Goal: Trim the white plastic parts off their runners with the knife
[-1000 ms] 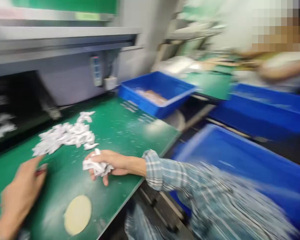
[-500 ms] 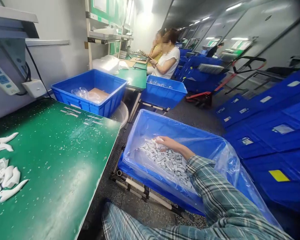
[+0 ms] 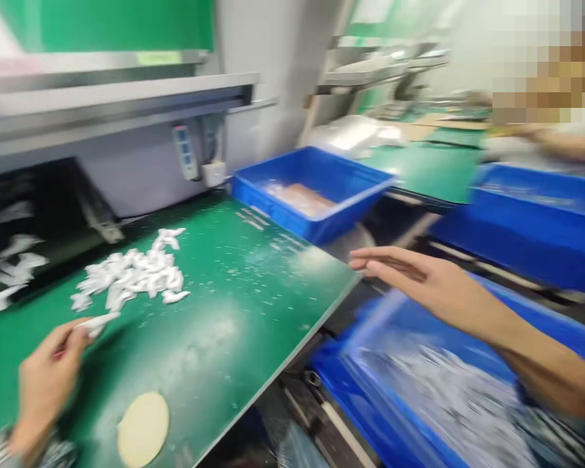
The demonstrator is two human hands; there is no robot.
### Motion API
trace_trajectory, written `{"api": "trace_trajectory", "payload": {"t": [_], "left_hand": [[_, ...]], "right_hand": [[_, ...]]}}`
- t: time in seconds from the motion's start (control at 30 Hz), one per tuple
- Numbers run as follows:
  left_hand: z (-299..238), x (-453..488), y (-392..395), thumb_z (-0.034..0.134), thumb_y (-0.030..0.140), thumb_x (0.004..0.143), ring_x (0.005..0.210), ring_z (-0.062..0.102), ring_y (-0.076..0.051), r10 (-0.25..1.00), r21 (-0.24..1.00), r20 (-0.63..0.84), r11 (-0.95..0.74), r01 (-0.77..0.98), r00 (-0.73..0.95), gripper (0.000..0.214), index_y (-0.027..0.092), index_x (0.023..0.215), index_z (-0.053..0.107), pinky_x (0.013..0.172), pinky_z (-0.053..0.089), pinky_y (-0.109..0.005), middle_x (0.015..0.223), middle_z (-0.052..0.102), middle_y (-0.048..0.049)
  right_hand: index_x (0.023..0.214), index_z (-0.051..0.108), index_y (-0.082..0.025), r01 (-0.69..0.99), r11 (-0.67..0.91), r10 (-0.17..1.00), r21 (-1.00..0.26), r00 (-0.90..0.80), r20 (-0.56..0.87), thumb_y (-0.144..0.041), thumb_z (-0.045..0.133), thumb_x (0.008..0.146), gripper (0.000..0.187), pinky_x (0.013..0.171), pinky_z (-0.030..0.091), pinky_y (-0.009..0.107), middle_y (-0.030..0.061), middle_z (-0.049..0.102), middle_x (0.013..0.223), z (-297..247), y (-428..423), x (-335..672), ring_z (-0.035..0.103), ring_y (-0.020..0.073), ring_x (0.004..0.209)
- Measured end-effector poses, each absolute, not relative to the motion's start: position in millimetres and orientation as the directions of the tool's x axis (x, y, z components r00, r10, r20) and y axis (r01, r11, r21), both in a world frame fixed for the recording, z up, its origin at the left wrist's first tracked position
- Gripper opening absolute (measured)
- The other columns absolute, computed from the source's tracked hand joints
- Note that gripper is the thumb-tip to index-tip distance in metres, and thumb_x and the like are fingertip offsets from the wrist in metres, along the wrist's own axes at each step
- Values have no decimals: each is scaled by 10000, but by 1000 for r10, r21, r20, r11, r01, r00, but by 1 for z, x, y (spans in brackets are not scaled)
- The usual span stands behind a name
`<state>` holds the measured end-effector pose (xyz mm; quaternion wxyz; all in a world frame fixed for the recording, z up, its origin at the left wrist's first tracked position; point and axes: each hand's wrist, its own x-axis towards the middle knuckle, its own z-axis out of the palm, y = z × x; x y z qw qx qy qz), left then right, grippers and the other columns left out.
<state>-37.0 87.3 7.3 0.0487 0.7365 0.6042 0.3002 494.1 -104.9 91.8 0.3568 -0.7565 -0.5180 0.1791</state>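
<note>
My left hand [image 3: 51, 374] is closed around a small white curved part [image 3: 99, 323] above the green tabletop [image 3: 209, 370]. A dark red spot shows between its fingers; I cannot make out what it is. Just beyond that hand lies a pile of similar white parts [image 3: 136, 276]. My right hand [image 3: 419, 279] is in the air past the table's right edge, fingers stretched out, with no object visible in it. Below it stands a blue bin [image 3: 370, 383] lined with clear plastic, holding many white parts [image 3: 458, 396], blurred by motion.
A round cream disc [image 3: 143, 429] lies near the table's front. At the table's far end stands a blue crate [image 3: 273, 205] with clear bags and cardboard. A dark tray [image 3: 53, 227] with white pieces is at the left. Another person sits at the far right, behind another blue bin [image 3: 526, 227].
My view has swung left to the table. My right hand has come up out of the lined bin toward the table edge. My left hand, holding a white part, is now in sight.
</note>
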Motion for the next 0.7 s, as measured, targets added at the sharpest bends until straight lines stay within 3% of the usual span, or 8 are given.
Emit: {"api": "trace_trajectory", "payload": {"t": [0.03,0.1,0.17,0.23,0.3,0.43,0.6,0.7], "left_hand": [[12,-41,78,449,564,1000,607,612,-150,919,522,383,-302,798,97,475,170,865,677,551,498,-259,720,667,11],[16,-34,65,451,582,965,569,593,-151,931,612,309,-352,709,195,503,174,779,678,543,464,-249,635,654,0],[13,-18,57,492,532,954,529,577,-134,936,612,287,-343,712,205,434,191,790,705,530,440,-228,584,642,17],[9,-3,51,505,480,961,535,572,-124,943,622,275,-325,712,190,392,197,765,692,533,422,-216,606,656,17],[5,4,44,530,456,959,574,588,-121,948,631,266,-307,712,172,351,201,769,676,562,420,-211,658,680,15],[4,-3,36,582,449,945,602,579,-135,959,644,225,-279,712,172,291,208,786,618,586,394,-234,693,676,17],[4,-17,29,333,411,1062,731,584,-163,918,723,235,-384,574,318,299,223,986,552,682,425,-276,840,652,-7],[1,-16,22,403,418,1048,725,559,-162,903,696,226,-413,588,366,236,226,972,520,675,399,-276,837,620,4]], "right_hand": [[1187,707,-280,695,-95,957,-712,260,127,-574,580,920,417,980,561,439,71,775,1127,95,-82,464,715,298,1071],[1184,723,-281,715,145,988,-684,-69,138,-484,551,970,341,955,575,413,65,776,1146,88,-39,394,714,285,1094],[1301,664,-268,644,381,916,-664,-360,176,-388,508,1013,349,1009,549,417,68,735,1263,69,-4,321,700,266,1145],[1393,580,-244,583,524,834,-621,-500,235,-400,617,970,452,1053,515,451,93,662,1384,45,22,259,646,295,1239],[1377,565,-232,566,547,809,-617,-547,215,-389,669,944,473,947,568,427,100,705,1309,22,40,217,706,291,1123],[1155,656,-244,499,484,827,-719,-530,189,-326,584,995,193,740,586,332,41,785,1003,2,56,187,747,221,832],[1047,704,-251,236,359,876,-903,-418,240,-348,620,977,146,756,600,294,53,732,1050,5,54,194,716,192,885],[1027,740,-252,206,416,868,-886,-379,320,-323,650,963,131,815,586,323,56,745,990,5,49,197,702,208,915]]}}
